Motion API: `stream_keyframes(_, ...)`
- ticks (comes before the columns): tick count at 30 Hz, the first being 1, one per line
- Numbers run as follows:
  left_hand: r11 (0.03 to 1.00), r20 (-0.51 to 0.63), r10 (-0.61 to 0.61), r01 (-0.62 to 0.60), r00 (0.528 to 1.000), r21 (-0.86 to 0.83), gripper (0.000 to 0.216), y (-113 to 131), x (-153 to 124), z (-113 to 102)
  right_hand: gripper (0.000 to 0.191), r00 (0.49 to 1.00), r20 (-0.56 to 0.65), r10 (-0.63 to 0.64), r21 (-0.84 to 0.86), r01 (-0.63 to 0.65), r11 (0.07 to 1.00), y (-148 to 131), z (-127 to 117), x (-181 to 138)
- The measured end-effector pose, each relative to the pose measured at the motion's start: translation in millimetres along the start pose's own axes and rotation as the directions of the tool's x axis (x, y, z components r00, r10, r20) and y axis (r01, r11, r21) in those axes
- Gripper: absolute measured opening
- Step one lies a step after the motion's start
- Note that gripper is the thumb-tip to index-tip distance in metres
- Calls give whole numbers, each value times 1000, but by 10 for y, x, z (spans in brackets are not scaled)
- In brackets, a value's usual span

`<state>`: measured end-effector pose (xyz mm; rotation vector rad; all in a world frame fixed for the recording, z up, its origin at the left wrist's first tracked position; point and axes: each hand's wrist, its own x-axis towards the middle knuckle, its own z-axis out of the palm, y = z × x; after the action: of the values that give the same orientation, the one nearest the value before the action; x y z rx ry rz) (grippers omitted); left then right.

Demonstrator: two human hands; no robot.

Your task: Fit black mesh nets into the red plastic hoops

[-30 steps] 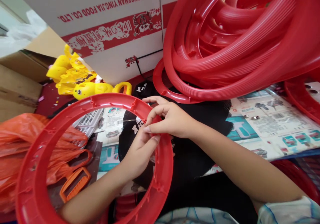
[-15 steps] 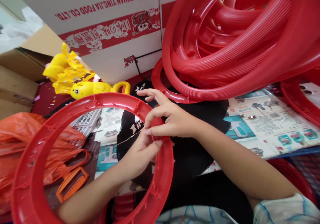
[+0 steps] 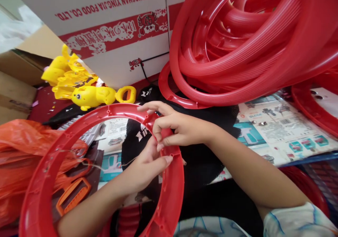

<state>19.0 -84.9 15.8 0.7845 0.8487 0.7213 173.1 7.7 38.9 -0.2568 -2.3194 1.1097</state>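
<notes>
Cluttered bench, printed sheets [image 3: 277, 131] as a liner.

Nearest: red ring [image 3: 79, 149] tilted across the lap, near edge out of frame at the bottom, far arc up near the bench middle. Both hands work on its right arc.

Left hand [image 3: 144, 166] comes up through the ring from inside, thumb on the inner face, fingers behind: clamped on the rim. Right hand [image 3: 176, 128] comes over the top, thumb and forefinger pinched together on the rim just above the left thumb. What's in the pinch is too small to tell. Thin thread [image 3: 105, 167] runs left from the hands across the opening toward the ring's left arc.

Change since half a second ago: thread ran high and taut toward the pinch, now it sags low across the opening; right fingers have curled tighter onto the rim, ring tipped slightly. Reads as thread drawn through or slackened at that point on the rim.

Under the hands: black mesh [image 3: 208, 159]. Left: orange bag [image 3: 23, 145], orange handle [image 3: 72, 194]. Farther: yellow toys [image 3: 79, 85]. Far right: ring stack [image 3: 237, 43]. Behind: carton [image 3: 111, 29].
</notes>
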Motion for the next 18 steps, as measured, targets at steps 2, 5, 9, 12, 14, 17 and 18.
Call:
stream_keyframes(2,1000,23,4,-4,1000,3,47,-4,-1,-1,10,999,38,15,19,-16,1000,-4,-25,3)
stream_keyframes(5,1000,48,17,-17,999,-2,46,-24,16,-23,12,997,64,47,23,-49,999,-10,-59,14)
stream_keyframes(9,1000,55,18,-18,998,-4,44,-37,35,-57,13,992,99,80,14,-81,997,-30,-96,22)
stream_keyframes(12,1000,57,14,-15,998,4,45,-40,28,-60,14,989,100,108,5,-109,994,-49,-108,12)
stream_keyframes(14,1000,46,12,-12,999,5,48,-48,19,-53,12,991,85,107,10,-109,994,-58,-104,2)
stream_keyframes(17,1000,6,-14,14,1000,20,55,-72,21,-44,10,991,75,107,-1,-107,994,-53,-84,-6)
stream_keyframes(18,999,-5,-27,27,1000,27,58,-83,26,-45,10,991,72,110,-12,-109,994,-44,-77,-7)
